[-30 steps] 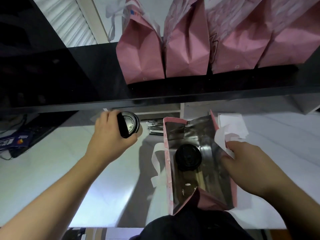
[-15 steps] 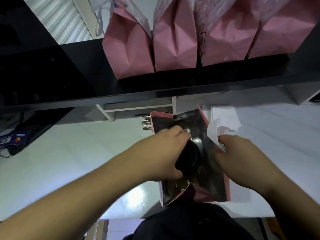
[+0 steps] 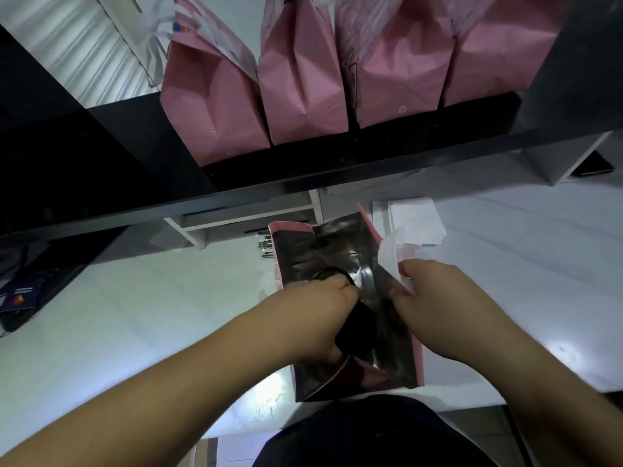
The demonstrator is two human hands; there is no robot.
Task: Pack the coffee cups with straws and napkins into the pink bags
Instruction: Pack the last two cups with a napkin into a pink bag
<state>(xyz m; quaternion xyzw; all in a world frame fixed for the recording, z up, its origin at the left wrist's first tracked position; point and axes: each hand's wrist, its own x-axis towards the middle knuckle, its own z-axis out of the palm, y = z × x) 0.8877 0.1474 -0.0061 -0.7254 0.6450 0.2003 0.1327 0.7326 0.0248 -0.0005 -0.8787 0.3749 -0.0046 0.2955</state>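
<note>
Coffee cup (image 3: 357, 328) with a dark body sits inside the open pink bag (image 3: 418, 358), which stands near the front edge of the white desk (image 3: 135, 318), about in the middle. The bag has a silver lining inside. A second round dark lid (image 3: 332, 274) shows deeper in the same bag, behind the knuckles of the left hand.

At the far left edge of the desk lies a dark device with a small blue card (image 3: 20, 294) on it. The left hand (image 3: 313, 318) reaches into the bag from the left, and its fingers are curled around the coffee cup and grip it. Behind the bag, near the back of the desk, some thin metallic straws (image 3: 266, 246) lie under a small white shelf. The right hand (image 3: 441, 305) is at the right wall of the bag; its fingers pinch the rim together with a white napkin (image 3: 389, 261), which sticks up from the grip. Just beside it, toward the back right, a stack of white napkins (image 3: 414, 224) lies flat on the desk.

Above the desk runs a black shelf (image 3: 101, 163). On it four filled pink bags (image 3: 303, 79) stand in a row, touching one another, their tops outside the view.
</note>
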